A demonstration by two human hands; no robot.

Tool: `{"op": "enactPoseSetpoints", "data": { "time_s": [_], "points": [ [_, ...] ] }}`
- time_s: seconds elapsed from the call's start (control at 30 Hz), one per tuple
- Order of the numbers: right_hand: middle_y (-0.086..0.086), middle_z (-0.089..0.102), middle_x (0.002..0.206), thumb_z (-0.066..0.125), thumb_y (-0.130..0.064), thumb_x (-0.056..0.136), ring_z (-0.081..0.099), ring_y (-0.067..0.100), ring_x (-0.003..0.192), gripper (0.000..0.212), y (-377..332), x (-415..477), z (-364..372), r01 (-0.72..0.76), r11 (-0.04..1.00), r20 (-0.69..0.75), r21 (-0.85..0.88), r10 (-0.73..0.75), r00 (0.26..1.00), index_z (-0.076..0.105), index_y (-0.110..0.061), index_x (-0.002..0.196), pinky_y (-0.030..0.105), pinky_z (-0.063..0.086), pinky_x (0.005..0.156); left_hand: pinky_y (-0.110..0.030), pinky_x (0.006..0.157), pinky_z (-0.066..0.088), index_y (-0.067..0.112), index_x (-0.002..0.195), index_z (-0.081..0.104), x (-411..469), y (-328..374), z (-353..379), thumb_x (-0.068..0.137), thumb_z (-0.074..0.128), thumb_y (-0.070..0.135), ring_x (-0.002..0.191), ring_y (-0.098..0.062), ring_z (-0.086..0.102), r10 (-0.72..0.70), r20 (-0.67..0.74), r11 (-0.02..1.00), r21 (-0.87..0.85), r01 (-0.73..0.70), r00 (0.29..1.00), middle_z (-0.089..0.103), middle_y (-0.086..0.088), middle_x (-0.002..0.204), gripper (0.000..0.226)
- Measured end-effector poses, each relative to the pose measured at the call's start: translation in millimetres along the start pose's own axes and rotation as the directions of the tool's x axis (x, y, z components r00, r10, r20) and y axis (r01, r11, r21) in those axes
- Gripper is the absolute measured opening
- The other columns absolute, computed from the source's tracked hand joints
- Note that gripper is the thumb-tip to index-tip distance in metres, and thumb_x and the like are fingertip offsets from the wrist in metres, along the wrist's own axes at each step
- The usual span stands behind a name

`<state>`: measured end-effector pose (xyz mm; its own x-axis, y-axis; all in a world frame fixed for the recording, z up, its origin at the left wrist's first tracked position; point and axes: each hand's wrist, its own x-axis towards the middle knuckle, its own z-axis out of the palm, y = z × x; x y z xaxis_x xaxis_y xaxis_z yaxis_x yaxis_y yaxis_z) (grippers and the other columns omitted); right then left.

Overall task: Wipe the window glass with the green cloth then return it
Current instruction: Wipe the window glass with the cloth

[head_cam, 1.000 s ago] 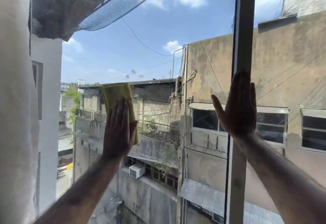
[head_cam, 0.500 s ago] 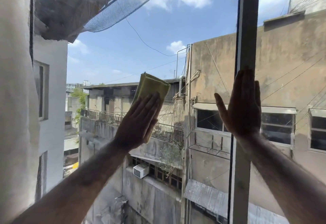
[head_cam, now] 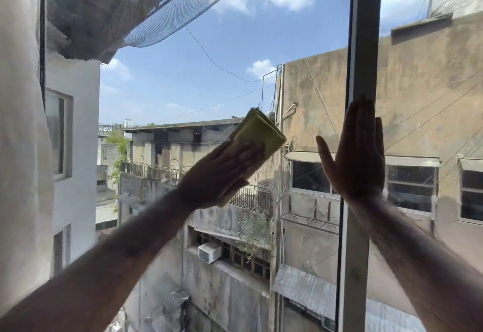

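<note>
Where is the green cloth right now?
The green cloth is near the middle of the head view, pressed flat on the window glass under the left hand, just left of the window frame.

Bare clear window glass point(head_cam: 209, 70) lies open above and to the left of the folded yellow-green cloth point(head_cam: 261, 133), with more below the left forearm. To the right, the upright grey metal window frame bar point(head_cam: 362, 31) blocks the way, and the flat, spread right hand point(head_cam: 352, 159) rests across it, near the cloth.
</note>
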<state>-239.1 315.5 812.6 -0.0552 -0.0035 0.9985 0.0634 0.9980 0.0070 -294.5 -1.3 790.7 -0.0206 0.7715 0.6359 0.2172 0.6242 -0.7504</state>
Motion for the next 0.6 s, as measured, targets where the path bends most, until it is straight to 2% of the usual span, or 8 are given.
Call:
{"op": "enactPoseSetpoints", "data": {
  "time_s": [0.07,0.17,0.23,0.3,0.37,0.47,0.53,0.6],
  "points": [
    [0.026,0.008,0.176,0.033,-0.056,0.110,0.010,0.035,0.166,0.086,0,0,1,-0.003,1.000,-0.005,0.010,0.003,1.000,0.010,0.004,0.166,0.052,0.019,0.134,-0.055,0.132,0.025,0.007,0.164,0.026,-7,-30,-4,0.113,0.033,0.036,0.162,-0.029,0.024,-0.148,-0.017,0.989,-0.004,0.148,0.989,0.028,-0.012,0.173,0.058],
    [0.026,0.008,0.176,0.032,-0.058,0.109,0.009,0.034,0.166,0.087,1,0,2,0.006,1.000,-0.006,0.026,-0.006,1.000,0.009,0.004,0.166,0.051,0.018,0.135,-0.053,0.132,0.023,0.002,0.163,0.023,25,-58,-19,0.111,0.026,0.036,0.163,-0.032,0.021,-0.739,-0.082,0.671,-0.179,0.719,0.669,0.025,-0.015,0.173,0.062],
    [0.026,0.008,0.176,0.031,-0.058,0.109,0.009,0.034,0.166,0.086,1,-1,2,0.006,1.000,-0.010,0.029,-0.006,1.000,0.009,0.004,0.166,0.051,0.018,0.135,-0.052,0.133,0.022,0.001,0.163,0.024,57,-45,-21,0.111,0.028,0.037,0.163,-0.033,0.020,-0.800,-0.103,0.598,-0.223,0.770,0.592,0.025,-0.016,0.173,0.064],
    [0.026,0.009,0.176,0.031,-0.057,0.110,0.010,0.034,0.166,0.086,1,-1,1,0.004,1.000,-0.015,0.028,-0.004,1.000,0.010,0.004,0.166,0.051,0.018,0.135,-0.054,0.132,0.023,0.002,0.163,0.025,75,-17,-15,0.112,0.033,0.037,0.163,-0.032,0.021,-0.620,-0.104,0.779,-0.191,0.597,0.777,0.026,-0.015,0.173,0.062],
    [0.027,0.010,0.176,0.032,-0.055,0.110,0.011,0.035,0.166,0.084,0,-1,1,0.000,1.000,-0.017,0.018,0.001,1.000,0.011,0.004,0.166,0.051,0.019,0.135,-0.055,0.131,0.026,0.003,0.162,0.029,68,15,-4,0.112,0.035,0.037,0.161,-0.031,0.026,-0.246,-0.077,0.966,-0.108,0.237,0.966,0.031,-0.015,0.171,0.060],
    [0.026,0.011,0.176,0.031,-0.055,0.111,0.012,0.035,0.166,0.083,0,-1,2,-0.006,1.000,-0.020,0.003,0.006,1.000,0.011,0.004,0.166,0.052,0.021,0.134,-0.052,0.133,0.025,0.005,0.161,0.032,38,9,-1,0.114,0.032,0.031,0.161,-0.030,0.027,0.104,-0.005,0.994,0.024,-0.104,0.995,0.034,-0.015,0.170,0.054],
    [0.027,0.010,0.176,0.032,-0.054,0.111,0.012,0.035,0.166,0.083,0,-1,3,-0.008,1.000,-0.030,0.001,0.008,1.000,0.011,0.004,0.166,0.052,0.021,0.134,-0.052,0.131,0.028,0.004,0.161,0.031,30,-16,-3,0.113,0.033,0.026,0.161,-0.030,0.027,-0.252,-0.103,0.968,-0.014,0.252,0.962,0.033,-0.015,0.170,0.054],
    [0.027,0.010,0.176,0.033,-0.053,0.111,0.011,0.035,0.166,0.083,1,-1,4,-0.012,1.000,-0.036,-0.001,0.012,0.999,0.011,0.004,0.166,0.052,0.021,0.134,-0.051,0.131,0.026,0.001,0.162,0.027,35,-36,-10,0.111,0.031,0.025,0.161,-0.032,0.025,-0.781,-0.172,0.624,-0.155,0.766,0.601,0.029,-0.018,0.172,0.056]
  ]
}}
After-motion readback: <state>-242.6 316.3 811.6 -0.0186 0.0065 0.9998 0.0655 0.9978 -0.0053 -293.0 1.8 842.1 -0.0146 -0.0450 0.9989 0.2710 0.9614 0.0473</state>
